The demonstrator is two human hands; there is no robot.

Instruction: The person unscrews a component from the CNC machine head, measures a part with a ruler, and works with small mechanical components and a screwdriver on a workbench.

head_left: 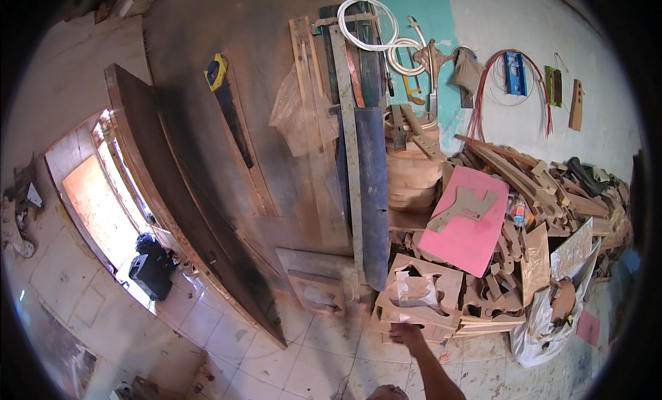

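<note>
My right hand (407, 334) reaches up from the lower edge, fingers loosely bent and apart, just in front of stacked wooden boards with cut openings (424, 310); I cannot tell if it touches them. My left hand (389, 392) barely shows at the bottom edge, its fingers unclear. Above the stack a pink board (455, 252) carries a flat tan cut-out piece (469, 203). A white plastic bag (534, 341) with wooden pieces sits to the right.
An upright dark panel (179, 193) stands left, by a bright doorway with a black case (152, 276). A saw (231, 103) and long strips hang on the middle wall. Piled wood offcuts (552, 193) fill the right, below hanging tools and cables. Tiled floor (303, 352) lies below.
</note>
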